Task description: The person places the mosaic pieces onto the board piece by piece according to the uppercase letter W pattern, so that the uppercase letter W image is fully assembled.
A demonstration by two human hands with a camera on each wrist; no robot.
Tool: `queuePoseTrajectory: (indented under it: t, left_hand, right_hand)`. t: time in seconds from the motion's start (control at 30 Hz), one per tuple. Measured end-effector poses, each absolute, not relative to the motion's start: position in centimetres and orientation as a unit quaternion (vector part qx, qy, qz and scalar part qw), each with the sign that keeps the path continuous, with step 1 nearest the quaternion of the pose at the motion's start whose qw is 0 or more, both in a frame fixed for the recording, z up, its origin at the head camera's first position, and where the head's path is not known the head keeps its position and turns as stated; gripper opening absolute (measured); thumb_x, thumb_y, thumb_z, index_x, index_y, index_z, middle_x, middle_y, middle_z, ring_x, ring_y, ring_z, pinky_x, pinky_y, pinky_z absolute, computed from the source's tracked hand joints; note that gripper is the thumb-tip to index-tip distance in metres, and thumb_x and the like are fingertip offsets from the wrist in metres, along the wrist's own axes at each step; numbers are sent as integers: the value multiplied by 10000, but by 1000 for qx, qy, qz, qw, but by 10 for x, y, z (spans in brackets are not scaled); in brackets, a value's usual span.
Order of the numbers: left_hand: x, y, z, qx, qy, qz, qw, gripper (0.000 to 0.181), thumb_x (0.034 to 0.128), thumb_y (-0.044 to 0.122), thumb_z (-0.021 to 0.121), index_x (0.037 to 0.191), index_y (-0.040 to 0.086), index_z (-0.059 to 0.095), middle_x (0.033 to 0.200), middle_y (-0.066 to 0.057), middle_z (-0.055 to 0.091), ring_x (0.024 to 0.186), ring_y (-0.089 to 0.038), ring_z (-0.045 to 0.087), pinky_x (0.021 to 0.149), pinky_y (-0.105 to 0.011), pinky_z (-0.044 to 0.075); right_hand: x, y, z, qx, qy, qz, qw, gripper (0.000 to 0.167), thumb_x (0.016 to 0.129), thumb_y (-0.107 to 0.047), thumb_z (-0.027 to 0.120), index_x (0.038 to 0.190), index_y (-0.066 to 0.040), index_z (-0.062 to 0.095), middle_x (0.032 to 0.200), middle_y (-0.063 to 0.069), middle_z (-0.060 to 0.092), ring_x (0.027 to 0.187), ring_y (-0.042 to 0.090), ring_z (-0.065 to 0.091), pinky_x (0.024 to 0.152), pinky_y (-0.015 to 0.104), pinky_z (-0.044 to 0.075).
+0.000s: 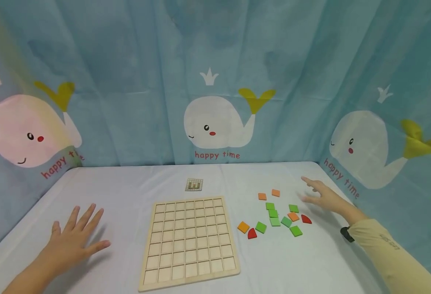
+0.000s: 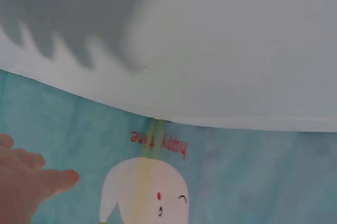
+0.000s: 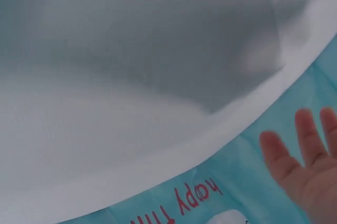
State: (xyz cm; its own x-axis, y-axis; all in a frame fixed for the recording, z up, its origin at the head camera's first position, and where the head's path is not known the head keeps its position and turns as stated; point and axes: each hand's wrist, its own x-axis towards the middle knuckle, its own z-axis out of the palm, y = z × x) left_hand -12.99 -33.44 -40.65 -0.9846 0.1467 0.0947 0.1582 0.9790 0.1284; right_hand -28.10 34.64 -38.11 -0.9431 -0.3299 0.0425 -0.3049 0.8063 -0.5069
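In the head view the left hand (image 1: 69, 244), fingers spread and holding nothing, hovers over the white cloth left of a wooden grid board (image 1: 190, 241). Its fingers (image 2: 31, 176) show at the lower left of the left wrist view. The right hand (image 1: 327, 198) is raised at the right, its fingers extended and empty; it also appears in the right wrist view (image 3: 310, 176). Nearest to it lie a red quarter-round piece (image 1: 306, 219) and a green square tile (image 1: 294, 208). More green tiles (image 1: 273, 213), orange tiles (image 1: 243, 227) and a second red piece (image 1: 252, 233) are scattered right of the board.
A small square card with a gridded pattern (image 1: 194, 185) lies behind the board. The white table (image 1: 120, 192) is bordered by blue curtains (image 1: 127, 102) printed with whales at the back and both sides. A dark band circles the right wrist (image 1: 347, 234).
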Motion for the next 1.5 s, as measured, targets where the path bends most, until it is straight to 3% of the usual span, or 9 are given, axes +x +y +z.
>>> queuePoseTrajectory:
  t: [0.13,0.33,0.47,0.57,0.7,0.87,1.1,1.3,1.5]
  left_hand:
    - [-130,-321,-411,-125,-987,-87,54,997,878,540,639,1574,113,66,1619,-67,-131,1427,-401,-204,957,-809,35]
    - [-135,-303,-417,-210,-967,-130,63,987,844,486,695,1582,188,112,1577,177,-150,1452,-300,-175,962,-781,162]
    - [-138,-294,-421,-249,-957,-140,58,1015,808,507,712,1581,204,128,1565,199,-131,1407,-530,86,913,-780,254]
    - [-142,-287,-421,-270,-951,-142,50,1016,789,538,710,1571,163,182,1610,86,-62,1294,-632,245,890,-765,311]
    - [-148,-277,-419,-277,-947,-162,21,989,785,569,696,1548,117,257,1626,-43,107,1302,-628,236,911,-737,335]
    - [-151,-270,-420,-274,-947,-167,-13,972,784,616,663,1545,152,275,1628,57,95,1323,-609,225,895,-725,366]
    - [-152,-267,-422,-275,-948,-158,-36,943,772,627,678,1526,179,333,1606,25,211,1315,-614,243,836,-716,413]
    - [-150,-264,-421,-258,-952,-151,-57,953,764,650,669,1526,187,336,1614,110,148,1339,-595,219,811,-735,407]
    - [-147,-260,-420,-251,-953,-155,-70,963,761,671,651,1517,155,351,1609,185,66,1344,-596,206,897,-748,339]
  right_hand:
    - [-280,349,-382,-179,938,-290,62,760,900,-256,709,1496,-5,309,1285,297,475,1129,455,495,820,544,495]
    - [-282,353,-384,-196,924,-303,126,731,882,-225,728,1472,11,367,1165,179,568,1087,392,558,853,533,488]
    - [-285,350,-379,-204,920,-292,161,698,887,-227,720,1460,3,395,1151,149,582,1080,350,556,879,516,473]
    - [-286,344,-375,-199,915,-293,193,673,878,-216,726,1447,-12,430,1203,184,569,1102,346,532,907,527,455]
    - [-289,334,-375,-186,910,-289,231,626,853,-196,750,1406,-33,506,1188,172,552,1067,321,495,864,454,459]
    - [-295,329,-379,-171,912,-279,247,558,831,-156,768,1350,-65,584,1111,117,533,971,264,450,760,348,418]
    - [-300,326,-381,-152,923,-253,245,460,820,-66,750,1269,-96,655,1156,101,562,997,267,474,812,391,475]
    - [-301,322,-382,-133,931,-238,244,371,813,-28,736,1171,-109,680,1076,84,552,983,265,475,826,413,485]
    - [-303,322,-386,-140,924,-253,249,315,802,-8,724,1100,-92,667,986,71,521,931,249,457,767,355,453]
